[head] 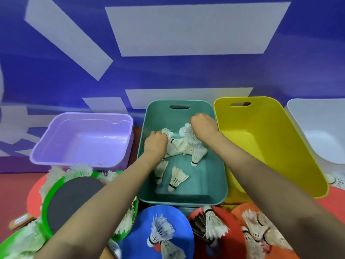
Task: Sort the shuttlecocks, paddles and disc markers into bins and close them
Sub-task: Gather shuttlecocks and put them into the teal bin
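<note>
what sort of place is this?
Likely a sports hall or court-side storage spot: red court-like floor, blue wall banner with white blocks, and shuttlecocks, a paddle and disc markers heaped beside coloured bins.

Only one view here: a wide-angle head cam looking forward and down, pretty close over the teal bin (183, 201), with the forearms (104, 199) running up from the bottom edge and the blue wall (56, 86) filling the top.

White bin (317, 126) cut off by right edge
</note>
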Available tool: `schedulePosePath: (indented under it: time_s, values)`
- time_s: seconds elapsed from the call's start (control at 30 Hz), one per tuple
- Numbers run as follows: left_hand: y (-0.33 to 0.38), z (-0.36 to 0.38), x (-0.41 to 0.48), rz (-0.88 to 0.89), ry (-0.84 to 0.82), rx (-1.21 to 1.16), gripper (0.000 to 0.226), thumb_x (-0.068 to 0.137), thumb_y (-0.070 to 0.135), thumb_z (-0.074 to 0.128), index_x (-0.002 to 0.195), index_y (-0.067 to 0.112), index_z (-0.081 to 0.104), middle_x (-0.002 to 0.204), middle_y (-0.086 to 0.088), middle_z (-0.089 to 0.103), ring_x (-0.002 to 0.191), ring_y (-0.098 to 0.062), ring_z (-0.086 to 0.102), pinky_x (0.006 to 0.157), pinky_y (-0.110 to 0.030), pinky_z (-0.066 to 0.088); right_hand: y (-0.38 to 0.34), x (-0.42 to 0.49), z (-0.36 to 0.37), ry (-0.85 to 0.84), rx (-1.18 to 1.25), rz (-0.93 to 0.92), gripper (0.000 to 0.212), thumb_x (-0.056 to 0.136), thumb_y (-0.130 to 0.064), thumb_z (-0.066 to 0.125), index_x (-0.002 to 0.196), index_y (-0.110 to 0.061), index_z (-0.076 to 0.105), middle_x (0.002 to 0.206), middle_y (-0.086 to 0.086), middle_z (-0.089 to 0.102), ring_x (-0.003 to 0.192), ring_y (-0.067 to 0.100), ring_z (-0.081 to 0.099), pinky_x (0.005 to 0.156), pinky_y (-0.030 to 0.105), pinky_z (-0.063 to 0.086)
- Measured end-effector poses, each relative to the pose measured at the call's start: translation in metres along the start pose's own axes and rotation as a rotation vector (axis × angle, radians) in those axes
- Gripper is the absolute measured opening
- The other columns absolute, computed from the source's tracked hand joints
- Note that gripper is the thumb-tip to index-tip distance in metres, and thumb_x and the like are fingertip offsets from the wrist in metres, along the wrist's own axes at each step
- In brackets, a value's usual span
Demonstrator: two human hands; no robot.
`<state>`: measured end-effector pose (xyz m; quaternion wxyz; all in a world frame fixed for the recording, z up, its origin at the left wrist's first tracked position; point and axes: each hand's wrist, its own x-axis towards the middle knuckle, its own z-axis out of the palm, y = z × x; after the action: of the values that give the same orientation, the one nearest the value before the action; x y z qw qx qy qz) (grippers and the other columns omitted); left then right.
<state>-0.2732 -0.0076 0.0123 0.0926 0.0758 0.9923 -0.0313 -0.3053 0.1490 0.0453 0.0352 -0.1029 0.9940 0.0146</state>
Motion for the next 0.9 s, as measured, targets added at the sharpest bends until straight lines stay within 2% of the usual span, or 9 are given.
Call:
schedulePosePath:
  time_s: [0.13,0.2,0.27,0.37,0.57,0.77,0.9]
  values:
    - [-0.001,0.007,0.008,-0.030,-0.161,-0.018,0.031,0.088,-0.006,0.044,0.116,-0.002,0.057,0.121,-0.017,0.058,0.112,-0.030,0.057,0.087,-0.035,0.049,0.004,0.018,0.010,-0.041,-0.054,-0.025,0.032,0.086,0.010,0.044,0.114,0.002,0.058,0.114,0.018,0.058,0.109,0.033,0.052,0.083,0.038,0.046]
    - [-0.002,0.008,0.010,-0.021,-0.191,-0.047,0.039,0.090,-0.003,0.046,0.129,-0.002,0.044,0.133,-0.020,0.047,0.122,-0.031,0.048,0.095,-0.036,0.044,0.005,0.020,0.014,-0.015,-0.090,-0.036,0.033,0.086,0.007,0.047,0.117,0.001,0.056,0.116,0.017,0.056,0.112,0.033,0.048,0.086,0.038,0.045]
    - [-0.002,0.004,0.008,-0.006,-0.175,-0.083,0.045,0.088,-0.005,0.045,0.133,-0.001,0.038,0.135,-0.019,0.040,0.125,-0.033,0.042,0.099,-0.038,0.040,0.006,0.018,0.015,0.019,-0.098,-0.029,0.036,0.085,0.004,0.048,0.120,-0.001,0.052,0.119,0.017,0.054,0.113,0.032,0.047,0.087,0.038,0.044]
    - [-0.002,-0.011,-0.007,0.012,-0.085,-0.128,0.043,0.086,-0.005,0.044,0.128,0.002,0.044,0.127,-0.017,0.044,0.119,-0.033,0.044,0.095,-0.038,0.041,0.007,0.004,0.012,0.047,-0.055,-0.013,0.036,0.085,0.002,0.048,0.120,-0.003,0.051,0.118,0.016,0.054,0.112,0.032,0.048,0.086,0.038,0.044]
    - [0.001,-0.030,-0.078,0.035,0.134,-0.322,0.036,0.091,0.020,0.053,0.126,0.015,0.053,0.128,-0.006,0.050,0.117,-0.027,0.047,0.090,-0.034,0.041,0.007,-0.060,-0.003,0.193,0.208,0.021,0.032,0.093,-0.020,0.049,0.124,-0.010,0.051,0.121,0.012,0.057,0.112,0.029,0.047,0.089,0.036,0.040]
    - [0.008,-0.019,-0.157,0.139,0.474,-0.564,0.023,0.087,0.020,0.060,0.110,0.016,0.062,0.112,0.000,0.061,0.102,-0.024,0.057,0.085,-0.031,0.043,-0.002,-0.150,-0.009,0.392,0.516,-0.077,0.028,0.092,-0.020,0.057,0.119,-0.012,0.057,0.114,0.006,0.061,0.110,0.023,0.049,0.091,0.026,0.035]
    - [0.014,-0.004,-0.204,0.255,0.496,-0.734,0.032,0.090,0.028,0.054,0.122,0.022,0.056,0.113,0.008,0.060,0.100,-0.007,0.055,0.083,-0.021,0.044,-0.014,-0.205,-0.002,0.493,0.670,-0.138,0.026,0.092,-0.020,0.055,0.116,-0.011,0.059,0.108,0.003,0.062,0.105,0.018,0.052,0.090,0.021,0.036]
